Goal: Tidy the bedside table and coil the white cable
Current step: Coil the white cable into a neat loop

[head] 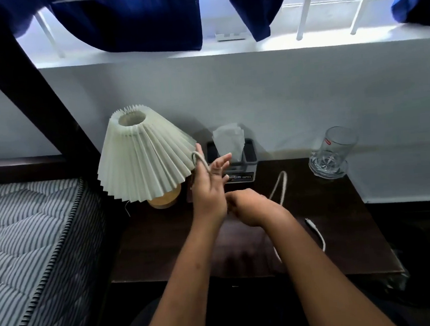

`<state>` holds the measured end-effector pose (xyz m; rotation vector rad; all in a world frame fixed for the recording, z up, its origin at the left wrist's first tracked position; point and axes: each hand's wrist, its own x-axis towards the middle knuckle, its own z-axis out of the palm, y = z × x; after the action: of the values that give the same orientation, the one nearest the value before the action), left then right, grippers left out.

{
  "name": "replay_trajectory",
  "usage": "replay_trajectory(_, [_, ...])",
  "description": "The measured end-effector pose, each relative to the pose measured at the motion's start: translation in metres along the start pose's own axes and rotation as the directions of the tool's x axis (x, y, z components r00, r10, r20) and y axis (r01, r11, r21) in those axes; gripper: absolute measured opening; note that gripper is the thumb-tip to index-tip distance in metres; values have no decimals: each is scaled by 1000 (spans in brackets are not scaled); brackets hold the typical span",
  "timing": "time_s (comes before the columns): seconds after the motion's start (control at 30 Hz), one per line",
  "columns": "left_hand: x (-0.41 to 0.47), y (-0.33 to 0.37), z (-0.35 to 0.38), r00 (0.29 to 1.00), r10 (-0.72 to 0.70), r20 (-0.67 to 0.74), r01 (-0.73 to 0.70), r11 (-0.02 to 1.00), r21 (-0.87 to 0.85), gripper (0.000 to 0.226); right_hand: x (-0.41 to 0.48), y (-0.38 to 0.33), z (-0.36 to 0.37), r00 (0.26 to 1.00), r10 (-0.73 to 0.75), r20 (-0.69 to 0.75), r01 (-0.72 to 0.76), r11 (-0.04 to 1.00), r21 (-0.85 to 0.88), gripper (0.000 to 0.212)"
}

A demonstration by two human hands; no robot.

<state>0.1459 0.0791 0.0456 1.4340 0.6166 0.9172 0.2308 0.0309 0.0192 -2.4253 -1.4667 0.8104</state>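
Limp white cable [203, 163] drapes straight fingers of the left hand [209, 189] — the curled right hand [248, 206] seems to pinch it. Take slack at four o'clock.

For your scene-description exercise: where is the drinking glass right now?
In the head view, the glass stands at the far right corner of the table, right of the tissue holder.

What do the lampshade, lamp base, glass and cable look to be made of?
Lampshade: pleated off-white fabric or paper, matte; the sharp folds fit either.
Lamp base: probably light wood, judging by its warm tan colour; mostly hidden.
Glass: clear glass, glossy, with a thick faceted bottom.
Cable: white and matte, possibly a braided sheath; too blurred to be sure.
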Motion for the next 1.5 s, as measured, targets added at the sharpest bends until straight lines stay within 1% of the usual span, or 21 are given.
replay_trajectory(0.1, [2,-10,-5,992,106,63,-120,944,306,57,-2,-12,0,990,-139,29,141,987,-78,23])
replay_trajectory(0.17, [3,-13,-13,990,99,102,-134,890,437,59,-4,-17,-4,974,-224,-31,220,970,-105,21])
replay_trajectory(0.27, [4,-15,-22,991,13,131,-91,789,608,59,-12,-15,-18,921,-327,-211,311,944,-105,22])
replay_trajectory(0.33, [4,-17,-29,990,-83,116,-27,687,726,56,-18,-9,-25,880,-330,-341,318,944,-94,29])
replay_trajectory(0.4, [3,-18,-35,971,-207,120,38,631,775,37,-23,-2,-33,827,-279,-488,280,957,-73,27])
replay_trajectory(0.43, [3,-17,-36,954,-268,133,73,640,765,26,-25,3,-37,792,-251,-556,253,965,-75,24])
replay_trajectory(0.5, [3,-13,-35,912,-366,183,151,717,680,33,-26,14,-43,728,-175,-663,184,981,-57,19])
replay_trajectory(0.53, [2,-10,-33,870,-432,237,228,779,584,39,-26,18,-45,704,-134,-698,156,987,-32,19])
replay_trajectory(0.6, [1,-3,-30,730,-536,425,406,839,362,51,-23,25,-45,685,-72,-725,104,995,1,20])
replay_trajectory(0.67, [-1,6,-29,566,-506,651,527,829,186,56,-20,28,-41,703,-22,-710,45,999,13,20])
replay_trajectory(0.7, [-2,11,-31,514,-448,731,572,814,97,55,-18,28,-39,721,-4,-692,25,999,20,21])
replay_trajectory(0.73, [-1,16,-32,491,-390,779,612,791,10,52,-17,28,-37,745,4,-667,14,1000,22,22])
replay_trajectory(0.8, [0,23,-34,511,-306,803,665,733,-144,47,-16,27,-32,799,10,-601,5,1000,23,22])
replay_trajectory(0.9, [-1,30,-34,620,-206,757,659,661,-359,47,-12,25,-28,891,36,-452,-10,998,59,17])
replay_trajectory(1.0, [0,31,-31,753,-171,635,583,622,-523,46,-9,19,-26,957,41,-288,-18,996,82,15])
replay_trajectory(1.13, [3,29,-28,877,-176,447,455,604,-654,45,-8,7,-21,990,-20,-139,26,998,48,16])
replay_trajectory(1.23, [7,27,-28,946,-213,245,325,626,-709,44,-10,-3,-13,998,-66,22,65,998,23,16])
replay_trajectory(1.33, [12,25,-29,965,-258,45,210,661,-720,28,-14,-10,-12,986,-119,117,121,993,-9,20])
replay_trajectory(1.37, [13,25,-29,965,-264,8,188,666,-722,26,-15,-12,-13,984,-132,122,135,991,-21,21])
replay_trajectory(1.43, [15,22,-28,970,-244,-26,157,700,-697,32,-19,-14,-18,984,-153,96,158,986,-44,21])
replay_trajectory(1.5, [16,17,-26,983,-181,-39,123,799,-589,43,-23,-15,-26,977,-211,25,212,975,-67,18])
